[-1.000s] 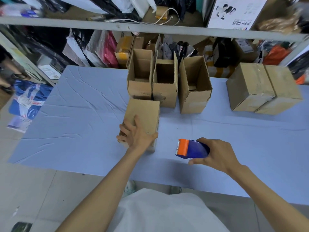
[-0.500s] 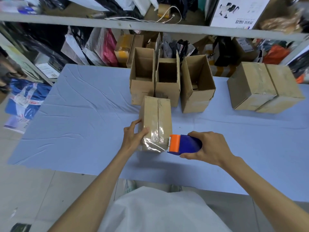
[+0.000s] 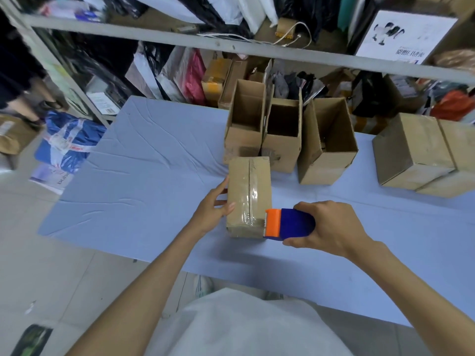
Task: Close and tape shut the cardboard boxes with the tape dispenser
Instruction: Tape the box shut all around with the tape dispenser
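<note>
Since a second ago, the small closed brown cardboard box (image 3: 248, 196) has turned its taped seam upward, and I see the left hand (image 3: 213, 209) has gone from its top to its left side, where it presses with fairly straight fingers. The right hand (image 3: 331, 227) grips the blue tape dispenser with an orange head (image 3: 290, 224), and that head touches the box's near right corner. Just behind the box stand three open cardboard boxes (image 3: 282, 134). Well to its right are two sealed cardboard boxes (image 3: 411, 150). All of them stand on the pale blue table (image 3: 144, 176).
</note>
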